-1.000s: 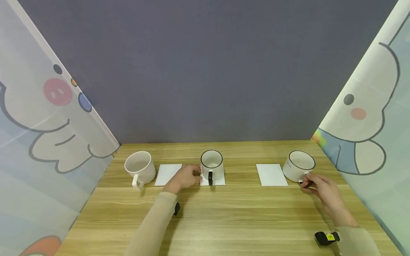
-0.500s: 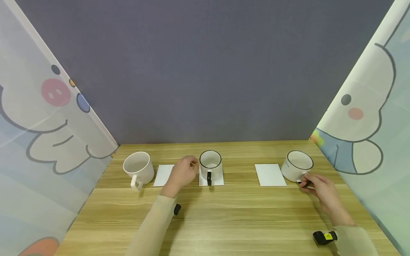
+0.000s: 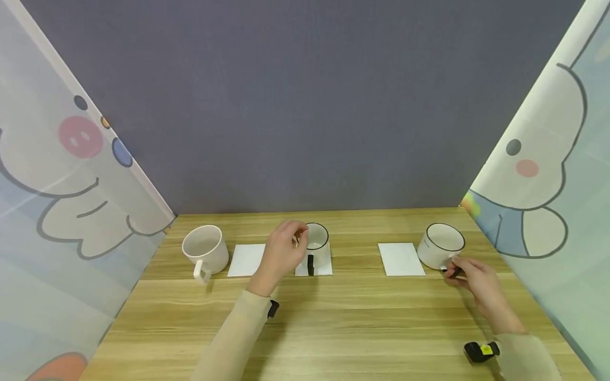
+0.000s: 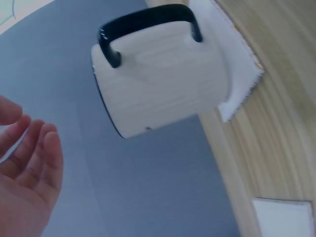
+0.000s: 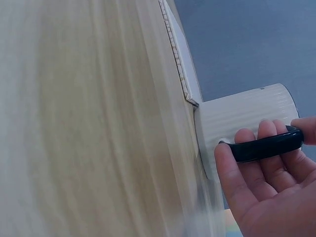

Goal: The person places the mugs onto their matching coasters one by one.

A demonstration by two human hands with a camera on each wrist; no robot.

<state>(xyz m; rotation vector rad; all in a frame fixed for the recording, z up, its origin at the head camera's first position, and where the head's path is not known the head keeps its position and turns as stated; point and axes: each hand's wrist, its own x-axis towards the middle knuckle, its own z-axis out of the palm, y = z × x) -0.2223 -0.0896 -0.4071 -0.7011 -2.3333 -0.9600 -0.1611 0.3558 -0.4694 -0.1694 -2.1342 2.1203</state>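
Observation:
In the head view my left hand (image 3: 285, 251) is raised at the left side of the middle mug (image 3: 322, 256), overlapping part of its rim. The left wrist view shows its fingers (image 4: 52, 153) loosely bent, holding nothing, apart from the mug. That mug is white with a black rim and a black handle (image 4: 148, 22), and stands upright on a white square pad (image 3: 326, 270). At the right, my right hand (image 3: 481, 283) grips the black handle (image 5: 264, 148) of another white, black-rimmed mug (image 3: 436, 256), which is upright beside a white square pad (image 3: 402, 259).
An all-white mug (image 3: 212, 256) stands at the left, handle toward me, beside a third white pad (image 3: 245, 259). A grey panel (image 3: 305, 106) rises behind the wooden table (image 3: 343, 323). Cartoon-printed panels (image 3: 538, 174) flank both sides.
My left hand has lifted from the left edge of the middle pad and moved up and right beside the mug's rim. The right hand keeps its grip on the handle.

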